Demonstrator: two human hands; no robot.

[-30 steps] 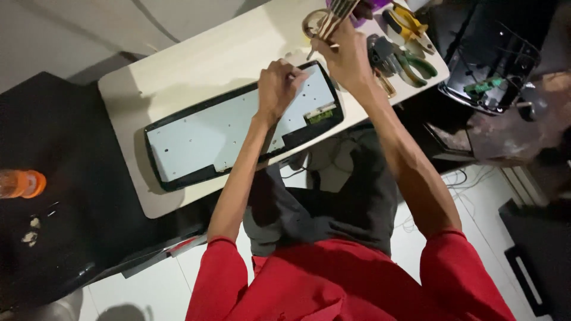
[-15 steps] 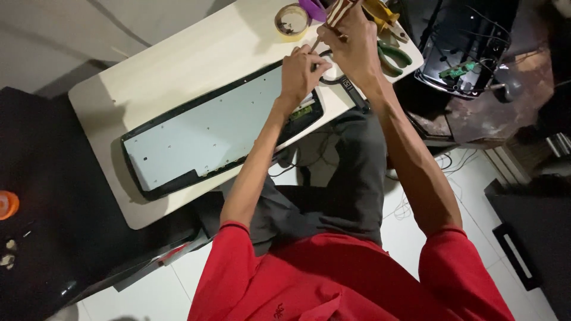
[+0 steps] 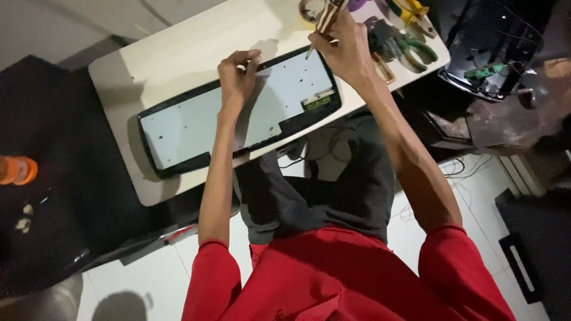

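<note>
Keyboard shell (image 3: 238,113): open, pale inner plate up, lying slantwise on the cream table (image 3: 178,53); it now sits more toward the middle of the view than half a second ago.
Screwdriver (image 3: 326,21): striped handle, tip down at the keyboard shell's far edge.
Right hand (image 3: 345,50): fingers wrapped round the screwdriver handle, as before.
Left hand (image 3: 238,77): resting on the shell's far rim, fingers curled in, pinching something too small to tell.
Pliers (image 3: 416,47): green-handled, just right of the shell.
Tape roll (image 3: 310,9): beyond the shell's far right corner.

Left hand (image 3: 238,74) on opened keyboard (image 3: 238,113); right hand (image 3: 345,50) gripping screwdriver (image 3: 324,24).
</note>
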